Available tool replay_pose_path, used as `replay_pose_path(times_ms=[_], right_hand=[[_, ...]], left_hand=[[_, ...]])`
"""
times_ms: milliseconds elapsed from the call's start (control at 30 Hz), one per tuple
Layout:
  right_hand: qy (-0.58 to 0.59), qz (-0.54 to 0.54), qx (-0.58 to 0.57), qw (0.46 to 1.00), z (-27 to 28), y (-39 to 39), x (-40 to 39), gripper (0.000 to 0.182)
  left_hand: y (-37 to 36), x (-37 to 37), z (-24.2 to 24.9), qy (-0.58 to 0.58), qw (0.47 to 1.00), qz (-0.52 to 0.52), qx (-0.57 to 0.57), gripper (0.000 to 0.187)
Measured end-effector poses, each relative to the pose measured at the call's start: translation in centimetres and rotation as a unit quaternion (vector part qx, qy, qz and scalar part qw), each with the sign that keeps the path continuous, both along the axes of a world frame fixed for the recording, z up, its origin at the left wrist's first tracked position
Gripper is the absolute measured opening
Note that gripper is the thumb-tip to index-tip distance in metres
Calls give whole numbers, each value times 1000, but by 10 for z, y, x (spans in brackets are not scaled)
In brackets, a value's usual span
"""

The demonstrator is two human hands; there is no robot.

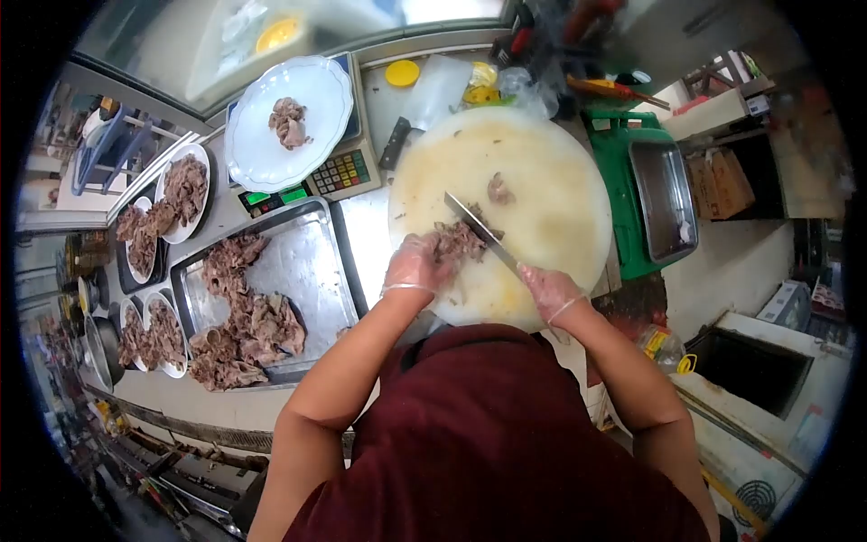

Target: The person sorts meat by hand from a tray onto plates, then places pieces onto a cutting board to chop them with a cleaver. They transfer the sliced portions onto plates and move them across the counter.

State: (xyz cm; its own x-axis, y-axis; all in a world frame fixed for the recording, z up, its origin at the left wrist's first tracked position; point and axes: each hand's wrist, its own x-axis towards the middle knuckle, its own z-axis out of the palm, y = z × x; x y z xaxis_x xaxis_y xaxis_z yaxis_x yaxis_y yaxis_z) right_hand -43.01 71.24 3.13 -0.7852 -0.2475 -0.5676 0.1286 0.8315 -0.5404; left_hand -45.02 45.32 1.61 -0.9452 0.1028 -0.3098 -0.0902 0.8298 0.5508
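Note:
On the round cutting board lies a small heap of chopped cooked meat. My left hand, in a clear plastic glove, presses against the near left side of this heap, its fingers bent around the meat. My right hand, gloved too, grips the handle of a knife. The blade slants up and left across the board, along the right side of the heap. A loose piece of meat rests beyond the blade.
Left of the board, a metal tray holds chunks of meat. Plates of meat stand farther left. A white plate with some meat sits on a digital scale. A cleaver lies behind the board; a green bin stands right.

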Motion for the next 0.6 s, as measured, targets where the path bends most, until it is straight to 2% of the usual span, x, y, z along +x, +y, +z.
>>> replay_pose_path(times_ms=[67,100,167,267,367,500,567,600], right_hand=[[137,117,-4,984,-17,-5,-3,61],[137,115,-4,984,-20,-10,-11,61],[-38,-6,22,999,-7,-33,-34,63],[19,-18,-47,999,11,-32,-23,67],[47,-50,-61,996,58,-40,-1,70],[63,-51,-80,993,1,-50,-3,71],[-9,-10,20,1000,-7,-61,-23,68],[-10,-9,20,1000,-7,-63,-28,68]], left_hand=[[0,3,-4,13,1000,-13,9,45],[1,4,-5,11,1000,-18,17,41],[3,5,-6,12,999,-24,23,37],[2,3,-7,5,999,-21,26,37],[4,3,-4,-12,999,-4,37,38],[6,-7,-3,-41,998,8,39,37],[5,-10,-1,-48,998,16,41,37],[4,-10,1,-56,998,14,39,38]])
